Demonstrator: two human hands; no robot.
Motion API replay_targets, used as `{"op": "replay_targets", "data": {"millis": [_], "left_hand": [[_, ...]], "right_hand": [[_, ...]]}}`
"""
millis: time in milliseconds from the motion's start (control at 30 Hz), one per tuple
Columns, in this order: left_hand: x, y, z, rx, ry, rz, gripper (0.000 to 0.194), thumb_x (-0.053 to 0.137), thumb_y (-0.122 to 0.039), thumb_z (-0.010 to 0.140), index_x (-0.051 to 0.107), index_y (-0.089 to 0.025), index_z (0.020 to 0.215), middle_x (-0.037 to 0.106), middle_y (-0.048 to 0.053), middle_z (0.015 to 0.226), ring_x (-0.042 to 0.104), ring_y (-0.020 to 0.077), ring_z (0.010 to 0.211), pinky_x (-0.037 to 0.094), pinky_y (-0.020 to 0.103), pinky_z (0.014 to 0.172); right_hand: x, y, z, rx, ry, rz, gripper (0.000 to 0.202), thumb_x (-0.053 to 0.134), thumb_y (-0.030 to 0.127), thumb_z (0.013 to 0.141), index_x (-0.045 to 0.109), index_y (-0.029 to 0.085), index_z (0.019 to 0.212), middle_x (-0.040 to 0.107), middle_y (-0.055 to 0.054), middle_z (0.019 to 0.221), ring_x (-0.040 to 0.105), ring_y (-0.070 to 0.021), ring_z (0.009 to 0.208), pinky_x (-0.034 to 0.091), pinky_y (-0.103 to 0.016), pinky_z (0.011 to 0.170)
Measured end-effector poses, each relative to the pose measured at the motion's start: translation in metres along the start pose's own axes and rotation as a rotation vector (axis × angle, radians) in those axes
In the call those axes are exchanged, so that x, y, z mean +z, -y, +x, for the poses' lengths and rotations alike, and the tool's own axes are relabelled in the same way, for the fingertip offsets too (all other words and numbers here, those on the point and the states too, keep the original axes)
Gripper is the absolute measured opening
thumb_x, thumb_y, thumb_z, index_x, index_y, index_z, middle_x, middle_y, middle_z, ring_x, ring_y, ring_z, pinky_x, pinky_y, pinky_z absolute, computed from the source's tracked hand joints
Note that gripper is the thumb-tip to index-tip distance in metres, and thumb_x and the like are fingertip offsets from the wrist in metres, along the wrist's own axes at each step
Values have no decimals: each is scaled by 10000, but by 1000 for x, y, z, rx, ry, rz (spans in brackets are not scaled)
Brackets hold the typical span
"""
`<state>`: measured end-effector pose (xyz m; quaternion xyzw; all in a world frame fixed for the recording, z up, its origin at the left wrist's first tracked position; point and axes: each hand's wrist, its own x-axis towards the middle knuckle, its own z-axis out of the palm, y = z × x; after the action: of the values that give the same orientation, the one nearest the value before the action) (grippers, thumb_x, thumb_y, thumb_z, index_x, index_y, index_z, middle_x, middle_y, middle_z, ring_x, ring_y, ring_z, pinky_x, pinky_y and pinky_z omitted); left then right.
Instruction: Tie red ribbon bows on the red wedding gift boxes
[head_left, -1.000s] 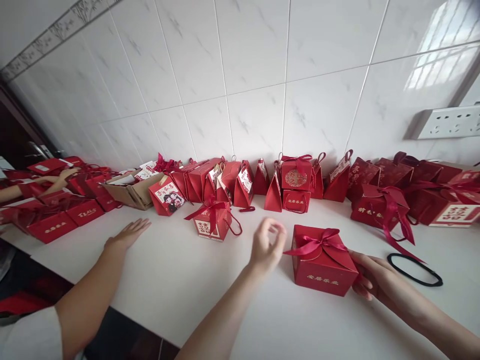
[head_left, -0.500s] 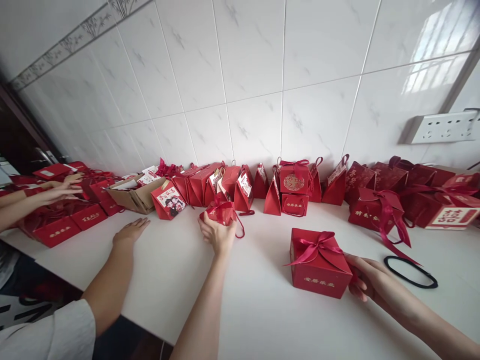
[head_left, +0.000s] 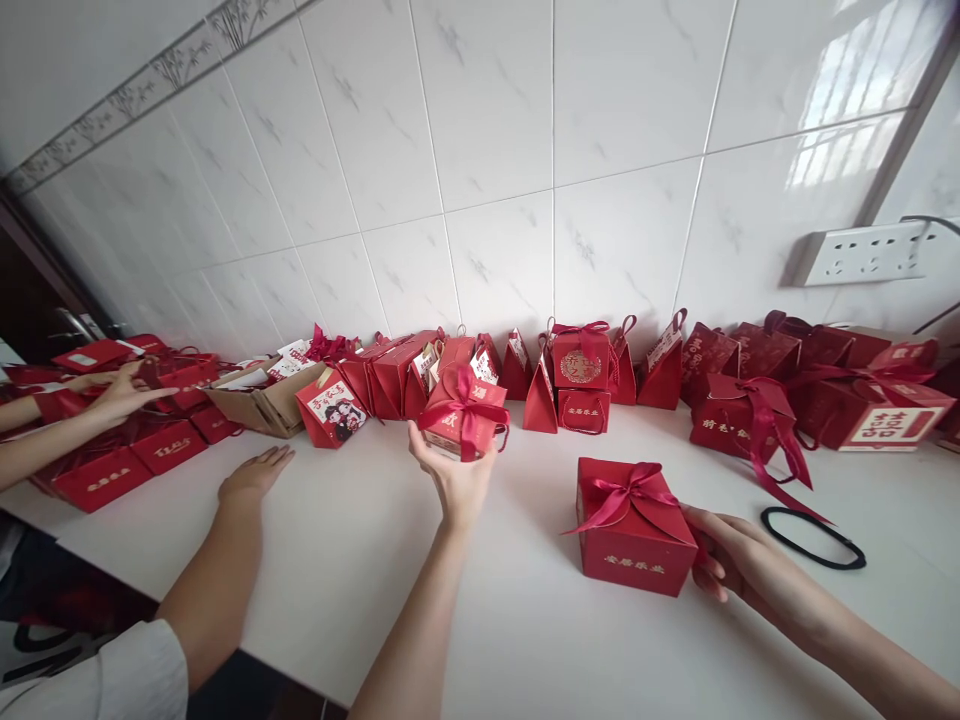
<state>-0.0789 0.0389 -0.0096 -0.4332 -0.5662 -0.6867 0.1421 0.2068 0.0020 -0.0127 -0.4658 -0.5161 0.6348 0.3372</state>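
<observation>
My left hand (head_left: 454,480) holds a small red gift box (head_left: 452,405) with a dark pink ribbon bow, raised above the table with its bow side tilted toward me. At the right, my right hand (head_left: 731,550) is closed at the right side of a larger red gift box (head_left: 637,565), fingers against something red there. That box sits on the white table, its top tied with a pink ribbon and gold lettering on its front. A black elastic band (head_left: 814,538) lies beside my right wrist.
Red triangular and square gift boxes (head_left: 660,378) line the tiled wall. A cardboard box (head_left: 259,400) with printed cards stands left. A co-worker's hand (head_left: 259,472) rests flat on the table; other hands (head_left: 120,395) reach among red boxes (head_left: 105,482). A socket strip (head_left: 862,255) is on the wall.
My left hand has lifted the small gift box and turned it, so its bow now faces me. My right hand stays at the larger box. The view has shifted slightly.
</observation>
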Motion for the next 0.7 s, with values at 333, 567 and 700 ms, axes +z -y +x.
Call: {"op": "replay_targets", "data": {"millis": [333, 567, 700], "left_hand": [[3, -20, -25, 385, 116, -159, 1082, 754, -342, 596, 49, -175, 1401, 363, 195, 1223, 496, 305, 1108, 468, 498, 905], [-5, -44, -28, 368, 149, -269, 1044, 724, -445, 616, 84, -198, 1403, 425, 159, 1152, 545, 289, 1040, 476, 481, 888], [-10, -79, -48, 232, 247, -466, 987, 681, -414, 664, 65, -226, 1412, 459, 121, 1087, 575, 245, 952, 510, 439, 834]], "right_hand": [[1, -1, 1, 2, -16, -58, 529, 508, 664, 755, 404, 185, 557, 392, 16, 530, 386, -101, 466, 366, -268, 500], [1, 5, -4, -350, -522, -437, 398, 483, 592, 804, 477, 223, 951, 450, 1, 647, 438, -160, 557, 380, -300, 521], [17, 3, -16, -1113, -679, -645, 615, 660, 428, 749, 344, 252, 1247, 466, -112, 1084, 526, -259, 928, 475, -393, 738]]}}
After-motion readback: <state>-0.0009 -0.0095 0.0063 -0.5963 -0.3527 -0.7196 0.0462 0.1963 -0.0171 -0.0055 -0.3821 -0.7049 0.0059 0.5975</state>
